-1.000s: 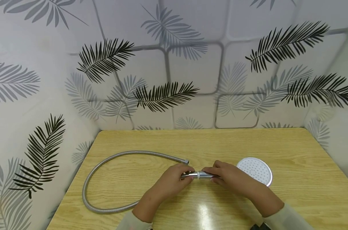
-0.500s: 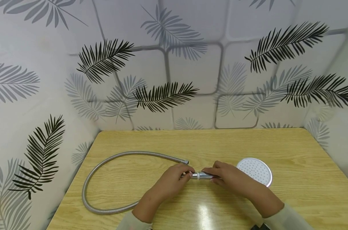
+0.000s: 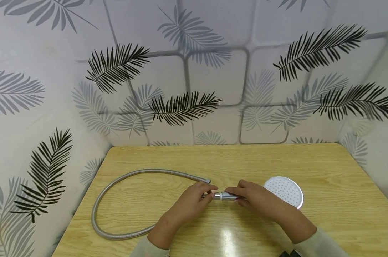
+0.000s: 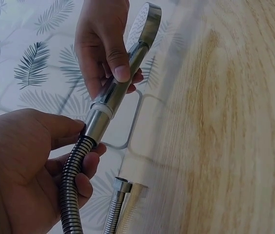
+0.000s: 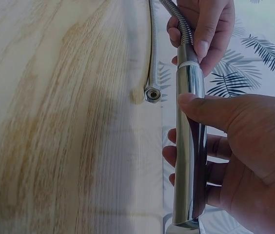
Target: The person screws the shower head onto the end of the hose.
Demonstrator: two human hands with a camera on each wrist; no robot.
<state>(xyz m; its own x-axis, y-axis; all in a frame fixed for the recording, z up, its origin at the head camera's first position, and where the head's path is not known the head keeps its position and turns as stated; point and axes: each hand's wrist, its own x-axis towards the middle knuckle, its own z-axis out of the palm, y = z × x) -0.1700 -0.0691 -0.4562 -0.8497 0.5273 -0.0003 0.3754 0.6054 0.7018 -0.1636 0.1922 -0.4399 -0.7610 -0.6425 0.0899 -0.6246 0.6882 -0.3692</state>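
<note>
A chrome shower head (image 3: 284, 192) with a white, dotted spray face is held by its handle (image 5: 190, 146) in my right hand (image 3: 258, 200), thumb on one side and fingers round the other. My left hand (image 3: 190, 200) holds the metal end sleeve (image 4: 97, 126) of a ribbed shower hose (image 4: 70, 180) between thumb and fingers. That sleeve sits in line with the handle's end, against a white ring (image 4: 102, 108). In the left wrist view, the hose runs down past the left palm and fingers.
The hose loops over the left of the wooden table (image 3: 245, 164). Its other end, a hex nut (image 5: 152, 94), lies just beyond my left hand. A leaf-patterned wall covering (image 3: 213, 78) rises behind the table's back edge.
My left thumb has shifted up over the hose's end sleeve, and the left forefinger has lifted a little. The right hand, shower head and hose loop stay in place.
</note>
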